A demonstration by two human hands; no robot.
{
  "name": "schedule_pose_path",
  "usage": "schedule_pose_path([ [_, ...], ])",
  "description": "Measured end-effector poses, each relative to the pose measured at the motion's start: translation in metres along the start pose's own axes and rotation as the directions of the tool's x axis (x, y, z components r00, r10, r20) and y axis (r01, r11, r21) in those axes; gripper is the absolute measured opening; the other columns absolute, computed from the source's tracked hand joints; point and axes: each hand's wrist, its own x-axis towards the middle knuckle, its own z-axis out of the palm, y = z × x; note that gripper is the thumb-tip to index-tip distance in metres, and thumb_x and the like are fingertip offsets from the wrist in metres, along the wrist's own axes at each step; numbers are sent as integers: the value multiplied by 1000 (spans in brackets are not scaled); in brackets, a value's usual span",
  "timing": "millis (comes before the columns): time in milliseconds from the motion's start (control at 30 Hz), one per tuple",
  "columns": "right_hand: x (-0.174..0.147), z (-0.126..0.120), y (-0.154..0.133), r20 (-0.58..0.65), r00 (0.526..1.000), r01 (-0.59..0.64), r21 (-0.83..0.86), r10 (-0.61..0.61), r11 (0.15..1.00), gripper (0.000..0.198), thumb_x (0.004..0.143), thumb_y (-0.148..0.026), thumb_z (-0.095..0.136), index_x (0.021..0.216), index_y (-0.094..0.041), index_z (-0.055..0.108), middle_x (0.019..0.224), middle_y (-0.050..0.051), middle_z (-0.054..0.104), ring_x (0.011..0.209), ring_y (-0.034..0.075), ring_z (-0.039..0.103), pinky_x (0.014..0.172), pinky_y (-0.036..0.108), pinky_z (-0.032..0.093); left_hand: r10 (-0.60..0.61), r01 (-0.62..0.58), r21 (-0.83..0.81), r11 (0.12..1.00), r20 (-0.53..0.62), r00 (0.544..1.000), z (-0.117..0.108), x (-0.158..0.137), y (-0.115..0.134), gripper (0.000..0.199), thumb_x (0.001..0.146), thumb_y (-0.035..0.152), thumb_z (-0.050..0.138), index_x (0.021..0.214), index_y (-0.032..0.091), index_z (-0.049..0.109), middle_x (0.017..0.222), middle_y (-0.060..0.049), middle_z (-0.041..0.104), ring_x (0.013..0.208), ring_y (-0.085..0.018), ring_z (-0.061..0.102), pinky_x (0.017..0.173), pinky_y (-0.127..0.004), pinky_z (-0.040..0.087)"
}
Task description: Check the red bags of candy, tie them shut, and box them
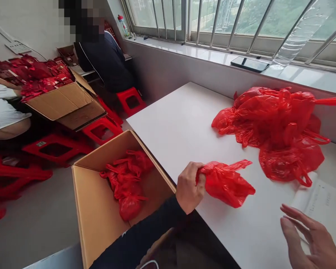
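My left hand (190, 186) grips one end of a red plastic bag (228, 183) near the edge of the white table (168, 127). The bag looks filled, but its contents are hidden. Over the table's right front part, my right hand (310, 239) holds nothing, its fingers apart, beside an open notebook (324, 209). A heap of red plastic bags (277, 116) lies farther back on the right. Left of the table stands an open cardboard box (86, 201) with several knotted red bags (128, 186) inside.
A phone (249, 64) and a clear plastic bottle (292, 41) are on the windowsill. At the back left, another cardboard box (64, 101) overflows with red items. Red stools (57, 147) stand on the floor. Two other people are seated at the left.
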Motion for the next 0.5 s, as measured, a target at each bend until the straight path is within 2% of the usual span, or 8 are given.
schedule_pose_path([
  [67,-19,20,-8,80,996,43,-62,-38,997,56,95,-55,50,146,-31,49,137,12,59,116,38,61,68,46,57,-186,177,-92,980,-100,978,-42,-8,-7,20,100,22,39,112,20,55,99,-5,68,86,-17,65,77,-28,52],
  [100,-26,31,-14,123,988,99,-89,-88,991,58,96,-53,47,149,-30,44,142,12,56,124,40,56,80,52,57,-327,289,-218,932,-163,931,-61,-15,-13,19,99,24,41,111,20,56,102,-5,69,87,-17,66,78,-28,53],
  [167,-35,52,-27,195,961,226,-131,-198,965,59,100,-48,40,155,-27,36,153,14,43,138,42,43,103,64,44,-567,427,-433,794,-275,776,-92,-32,-31,25,95,29,49,116,21,58,107,-4,69,92,-18,66,81,-29,54],
  [233,-38,65,-37,232,942,288,-185,-243,939,56,102,-42,37,156,-29,33,160,13,31,144,43,35,112,70,30,-705,501,-509,699,-379,599,-111,-54,-57,35,90,34,57,122,21,59,108,-4,70,92,-20,67,79,-29,55],
  [267,-38,68,-39,251,936,301,-205,-247,931,55,102,-40,37,157,-30,33,162,12,27,145,43,33,113,70,27,-737,545,-498,675,-429,522,-116,-65,-73,38,88,35,58,123,22,59,109,-4,70,92,-20,67,79,-28,55],
  [333,-37,69,-40,273,931,309,-227,-244,924,57,102,-38,38,158,-33,30,163,11,25,145,42,33,113,69,28,-764,653,-418,631,-482,429,-119,-85,-111,39,85,34,57,121,21,61,104,-3,71,88,-19,67,75,-27,54],
  [400,-36,68,-38,280,931,305,-244,-234,921,60,101,-38,39,160,-33,26,164,11,24,145,43,33,112,70,28,-771,724,-354,591,-512,379,-115,-101,-151,38,83,29,56,120,20,60,95,-3,69,82,-17,66,72,-27,53],
  [500,-37,66,-36,270,937,295,-269,-222,917,62,100,-39,42,160,-34,26,164,11,24,144,43,35,111,70,29,-766,811,-249,530,-550,332,-101,-116,-206,34,90,26,55,123,18,56,97,-4,66,82,-16,64,75,-30,53],
])
